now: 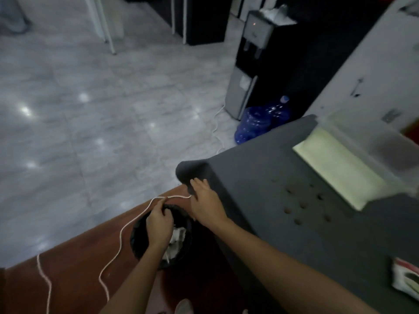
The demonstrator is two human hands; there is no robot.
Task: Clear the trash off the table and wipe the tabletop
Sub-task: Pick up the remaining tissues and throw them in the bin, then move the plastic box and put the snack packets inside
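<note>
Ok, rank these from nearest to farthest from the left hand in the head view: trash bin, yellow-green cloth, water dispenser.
1. Trash bin: directly under the left hand, on the floor beside the table.
2. Yellow-green cloth: to the right, lying on the tabletop.
3. Water dispenser: far across the room, up and to the right.

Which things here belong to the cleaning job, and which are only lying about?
Belong to the job:
- white cord, held by left hand and right hand
- black trash bin with crumpled paper
- dark table
- red-and-white wrapper on the table

Just lying about:
- water dispenser
- blue water bottles
- clear box on the table
</note>
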